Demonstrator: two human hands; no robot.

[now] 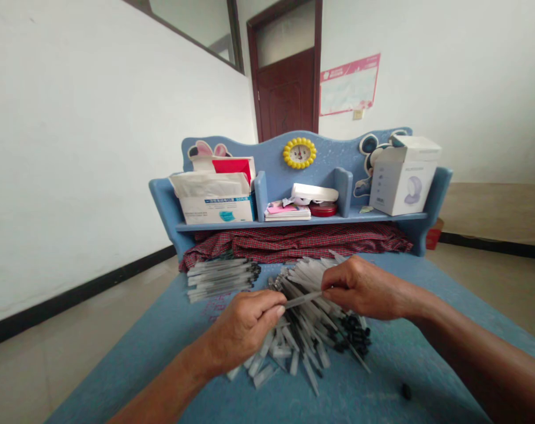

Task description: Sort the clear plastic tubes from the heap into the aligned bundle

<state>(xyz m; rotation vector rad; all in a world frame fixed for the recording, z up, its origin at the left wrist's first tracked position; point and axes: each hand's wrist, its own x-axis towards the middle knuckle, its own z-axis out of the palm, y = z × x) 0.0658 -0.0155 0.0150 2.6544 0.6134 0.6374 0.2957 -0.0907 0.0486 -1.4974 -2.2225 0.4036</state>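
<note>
My left hand [247, 327] and my right hand [359, 287] pinch opposite ends of one thin, translucent pen barrel [303, 299], stretched between them above the desk. Under it lies a loose heap of pen parts [309, 338], mostly frosted tubes with dark bits among them. Small black pieces [358, 334], which look like pen caps or plugs, cluster at the heap's right side. Beyond my left hand, a stack of similar pens [221, 278] lies lengthwise with its dark ends to the right. My fingertips hide both ends of the held barrel.
A blue desk [161, 365] carries a raised shelf [346, 222] at its back. On this stand a mask box [218, 206], a white carton [404, 179] and a red round tin [324, 209]. Checked cloth [293, 242] is bunched below. One black piece [406, 391] lies apart at front right.
</note>
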